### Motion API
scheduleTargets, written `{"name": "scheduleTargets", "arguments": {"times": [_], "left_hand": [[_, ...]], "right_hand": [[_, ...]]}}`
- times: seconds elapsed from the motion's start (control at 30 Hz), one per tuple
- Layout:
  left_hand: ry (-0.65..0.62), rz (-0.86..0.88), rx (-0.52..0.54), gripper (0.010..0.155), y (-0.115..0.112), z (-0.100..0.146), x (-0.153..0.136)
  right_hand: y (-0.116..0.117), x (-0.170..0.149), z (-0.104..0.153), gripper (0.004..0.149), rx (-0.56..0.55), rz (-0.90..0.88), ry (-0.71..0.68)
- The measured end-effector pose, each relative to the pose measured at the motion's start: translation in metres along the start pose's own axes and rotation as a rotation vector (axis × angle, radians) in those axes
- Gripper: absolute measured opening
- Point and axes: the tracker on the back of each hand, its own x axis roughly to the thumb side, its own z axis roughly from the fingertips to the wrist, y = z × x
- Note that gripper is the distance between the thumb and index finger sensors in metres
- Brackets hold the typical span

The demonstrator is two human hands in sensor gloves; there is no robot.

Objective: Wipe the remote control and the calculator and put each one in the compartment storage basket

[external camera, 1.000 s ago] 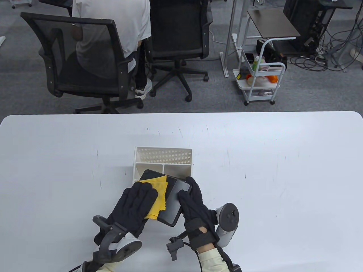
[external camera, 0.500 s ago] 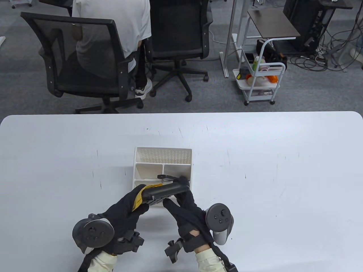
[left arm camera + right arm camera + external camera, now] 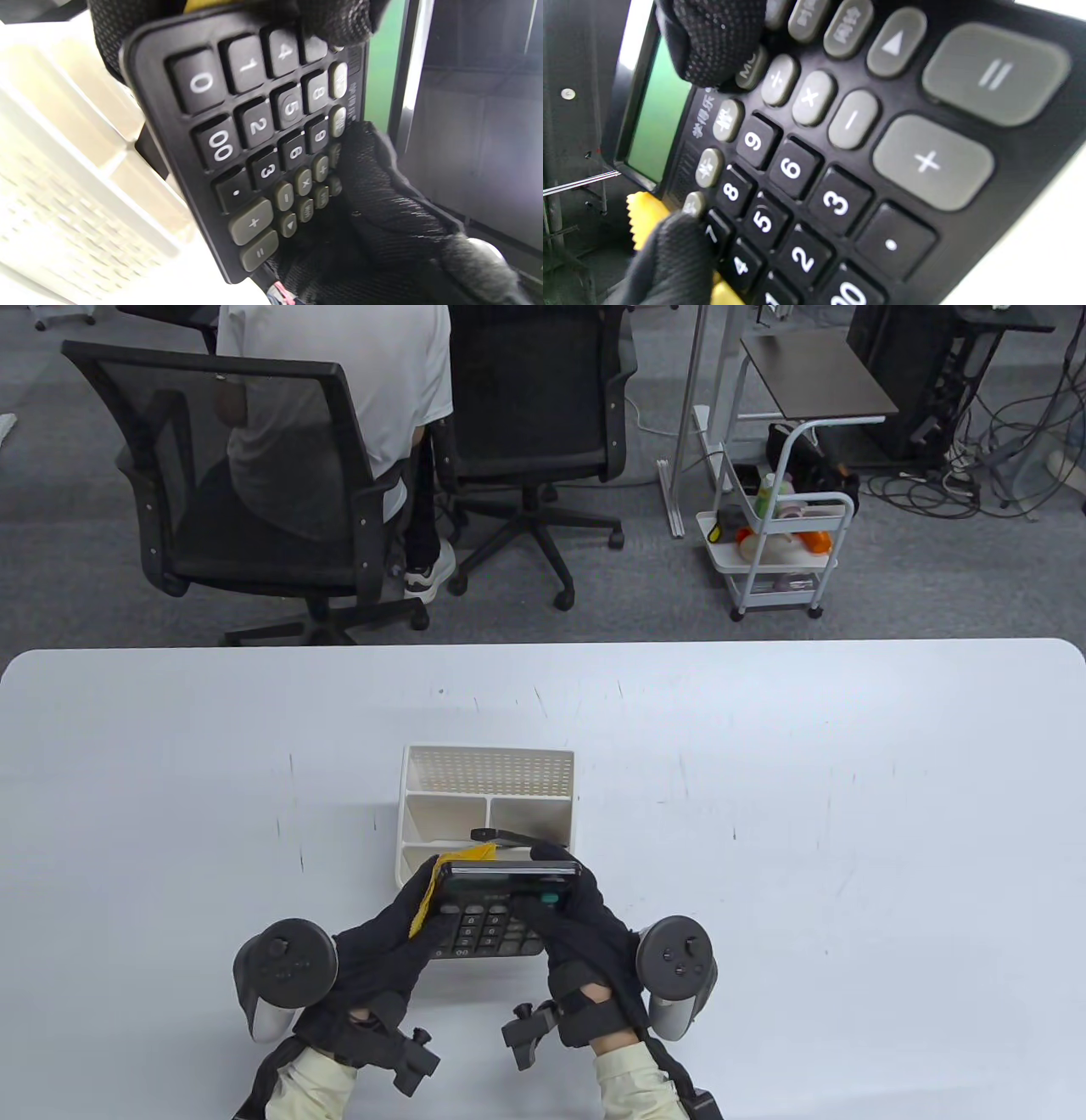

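Both hands hold the black calculator (image 3: 490, 923) just above the table, keys up, in front of the white compartment basket (image 3: 488, 770). My left hand (image 3: 414, 918) grips its left edge together with the yellow cloth (image 3: 427, 892), which is pinched against that side. My right hand (image 3: 562, 909) grips the right edge, thumb lying on the keys near the green display. The left wrist view shows the calculator's keypad (image 3: 254, 140) close up beside the basket (image 3: 63, 169). In the right wrist view the calculator (image 3: 840, 169) fills the frame, with a bit of cloth (image 3: 642, 212) showing. A slim black object (image 3: 499, 836) lies in one basket compartment.
The white table (image 3: 806, 814) spreads wide on both sides of the basket. Beyond its far edge stand office chairs (image 3: 254, 475), one with a person sitting in it, and a small white cart (image 3: 780, 551).
The calculator has been turned over from its grey back facing up to its keys facing up. Both hands rotated with it and drew slightly toward me; the cloth moved from the back to the left edge.
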Motion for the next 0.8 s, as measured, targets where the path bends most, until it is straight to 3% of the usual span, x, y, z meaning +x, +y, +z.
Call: {"name": "scheduleTargets", "arguments": {"times": [0.3, 0.43, 0.63, 0.8], "left_hand": [[0.015, -0.034, -0.055, 0.057, -0.005, -0.002, -0.006], [0.002, -0.021, -0.002, 0.054, 0.000, -0.001, -0.002], [-0.010, 0.049, 0.051, 0.054, 0.008, 0.002, -0.002], [0.015, 0.061, 0.008, 0.057, 0.003, 0.000, -0.009]], "right_hand": [[-0.003, 0.012, 0.006, 0.065, -0.131, 0.015, -0.094], [-0.008, 0.010, 0.005, 0.065, -0.184, 0.063, -0.121], [-0.005, 0.006, 0.005, 0.064, -0.134, 0.094, -0.121], [0.002, 0.013, 0.009, 0.064, -0.143, 0.057, -0.133]]}}
